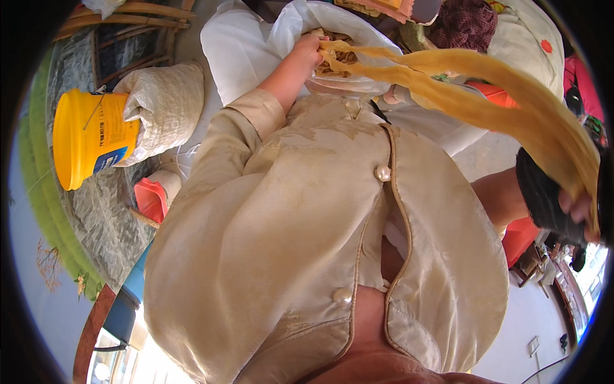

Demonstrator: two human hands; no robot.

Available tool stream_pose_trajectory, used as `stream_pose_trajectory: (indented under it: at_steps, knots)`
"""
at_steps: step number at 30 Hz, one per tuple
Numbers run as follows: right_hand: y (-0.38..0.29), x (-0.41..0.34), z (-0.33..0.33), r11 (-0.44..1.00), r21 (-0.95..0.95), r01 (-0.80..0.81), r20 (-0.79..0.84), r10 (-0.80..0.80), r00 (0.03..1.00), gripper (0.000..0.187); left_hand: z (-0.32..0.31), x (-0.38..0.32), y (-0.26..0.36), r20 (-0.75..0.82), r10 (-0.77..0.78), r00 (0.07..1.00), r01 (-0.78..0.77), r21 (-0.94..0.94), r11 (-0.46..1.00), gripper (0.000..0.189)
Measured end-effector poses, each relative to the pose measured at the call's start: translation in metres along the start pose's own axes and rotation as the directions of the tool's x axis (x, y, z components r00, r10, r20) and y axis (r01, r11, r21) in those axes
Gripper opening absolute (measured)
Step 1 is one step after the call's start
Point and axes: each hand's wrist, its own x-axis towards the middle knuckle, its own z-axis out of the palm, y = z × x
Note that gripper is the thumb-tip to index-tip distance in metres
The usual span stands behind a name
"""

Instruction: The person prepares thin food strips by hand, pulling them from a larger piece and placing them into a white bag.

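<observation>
My left hand (312, 50) grips one end of long, thin yellow-brown strips (460, 91) at the mouth of a white plastic bag (240, 53). Folded brown pieces (343, 41) of a similar-looking material lie inside the bag, which rests by my lap. The strips arch through the air to the far right. There my right hand (573, 209), in a black covering with bare fingertips, holds their other end. Its fingers are blurred and close to the picture's rim.
To the left, a yellow bucket (86, 139) with writing stands against a pale woven sack (168, 105). A red-mouthed container (152, 199) is nearby. Wooden slats (129, 19) show at upper left. Pale cloth (523, 53) and dark checked cloth (463, 24) lie at upper right. A red object (520, 240) shows below my right forearm.
</observation>
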Motion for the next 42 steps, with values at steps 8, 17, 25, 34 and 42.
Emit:
stream_pose_trajectory:
  at_steps: [8,17,25,34,42]
  knots:
    - [0.109,0.013,-0.001,0.618,-0.504,-0.604,-0.516,0.346,0.784,0.021,0.024,-0.125,0.056,0.213,0.225,0.951,-0.27,0.213,0.939,0.04]
    - [0.275,-0.012,-0.056,0.112,-0.971,-0.21,-0.123,0.52,0.845,0.036,0.059,-0.206,0.062,0.655,0.481,0.583,-0.81,0.425,0.403,0.033]
    - [0.258,0.008,-0.043,0.674,0.033,-0.738,-0.231,0.724,0.65,0.029,0.061,-0.196,0.004,0.868,0.143,0.476,-0.837,0.497,-0.229,0.035]
    - [0.215,0.004,-0.045,0.45,-0.893,-0.034,0.149,0.365,0.919,0.021,0.061,-0.173,0.042,0.426,0.299,0.854,-0.519,0.727,0.449,0.07]
    - [0.212,-0.002,-0.022,0.318,-0.919,0.232,0.345,0.366,0.864,0.024,0.075,-0.17,0.05,0.407,0.036,0.913,-0.265,0.522,0.811,0.017]
